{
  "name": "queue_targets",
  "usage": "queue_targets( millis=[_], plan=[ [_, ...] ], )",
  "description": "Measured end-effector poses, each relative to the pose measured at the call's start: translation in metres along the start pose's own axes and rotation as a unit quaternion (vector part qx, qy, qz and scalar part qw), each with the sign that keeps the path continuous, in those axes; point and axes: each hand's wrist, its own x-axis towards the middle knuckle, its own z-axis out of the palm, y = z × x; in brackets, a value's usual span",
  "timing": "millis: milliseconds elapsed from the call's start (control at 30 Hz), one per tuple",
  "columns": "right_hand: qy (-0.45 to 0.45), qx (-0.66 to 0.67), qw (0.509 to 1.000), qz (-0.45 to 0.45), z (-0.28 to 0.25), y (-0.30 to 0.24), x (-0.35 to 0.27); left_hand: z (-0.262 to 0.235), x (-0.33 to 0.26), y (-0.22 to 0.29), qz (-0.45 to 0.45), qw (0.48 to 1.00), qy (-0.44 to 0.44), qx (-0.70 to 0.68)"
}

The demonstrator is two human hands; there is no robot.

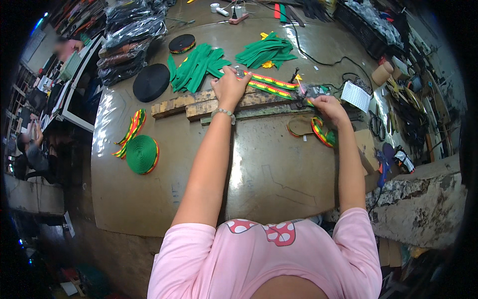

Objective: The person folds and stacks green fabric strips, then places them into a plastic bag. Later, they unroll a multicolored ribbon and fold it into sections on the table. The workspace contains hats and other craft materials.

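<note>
Two strips of red, yellow and green patterned ribbon [271, 85] stretch side by side over scuffed wooden bars [201, 103]. My left hand [229, 90] is closed on the ribbon at its left end. At the right end, beside a small dark fixture [307, 91], the fingers of my right hand [327, 107] pinch the ribbon; its edge there is partly hidden. Below the bars, close to my right wrist, lies a loose coil of the same ribbon [323, 132]. Beyond my left hand are two piles of cut green strips, the left pile [199, 67] and the right pile [266, 51].
A green webbing roll [141, 154] and a black roll [151, 82] lie on the table's left. Bagged goods [130, 42] are stacked behind them. On the right are a white paper sheet [355, 96], a blue glue gun [384, 164] and a black cable [318, 61].
</note>
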Motion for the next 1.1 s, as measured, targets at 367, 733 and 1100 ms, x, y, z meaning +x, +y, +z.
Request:
queue_targets(
  millis=[367,733,1100],
  plan=[
    [0.131,-0.072,0.945,-0.291,0.088,-0.109,0.019,-0.003,-0.001,-0.021,0.092,0.988,-0.01,-0.125],
    [0.137,-0.236,0.947,-0.167,0.141,-0.1,0.078,-0.001,0.002,-0.002,0.008,1.0,-0.025,-0.015],
    [0.125,-0.229,0.953,-0.152,-0.005,-0.103,-0.022,0.002,0.003,-0.005,0.022,1.0,-0.006,-0.009]
  ],
)
